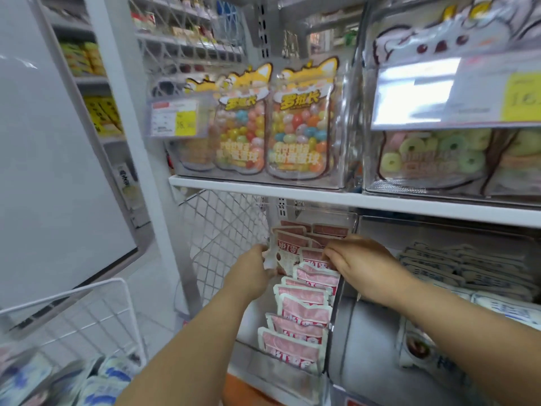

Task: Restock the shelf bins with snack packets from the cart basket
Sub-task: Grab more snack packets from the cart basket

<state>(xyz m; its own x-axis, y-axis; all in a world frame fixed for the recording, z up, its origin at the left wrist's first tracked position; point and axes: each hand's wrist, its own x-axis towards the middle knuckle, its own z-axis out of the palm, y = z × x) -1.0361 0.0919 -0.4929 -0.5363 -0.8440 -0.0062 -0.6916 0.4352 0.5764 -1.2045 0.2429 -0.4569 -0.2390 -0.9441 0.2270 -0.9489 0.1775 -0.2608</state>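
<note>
Both hands work at centre frame: the left hand [254, 268] pinches the crinkled white edge of a pink-and-white glossy snack packet [285, 254], and the right hand [360, 265] curls its fingers over the tops of a row of matching flat packets [301, 312]. These stand upright, overlapping, in a clear rigid plastic bin [278, 366] under the white shelf. At the lower left, a white wire cart basket [96, 291] holds soft blue-and-white pouches [108, 376].

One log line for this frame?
step: inserting packet | left hand: pinches packet | right hand: fingers curled on row | bin: nearly full | basket: holds packets
</note>
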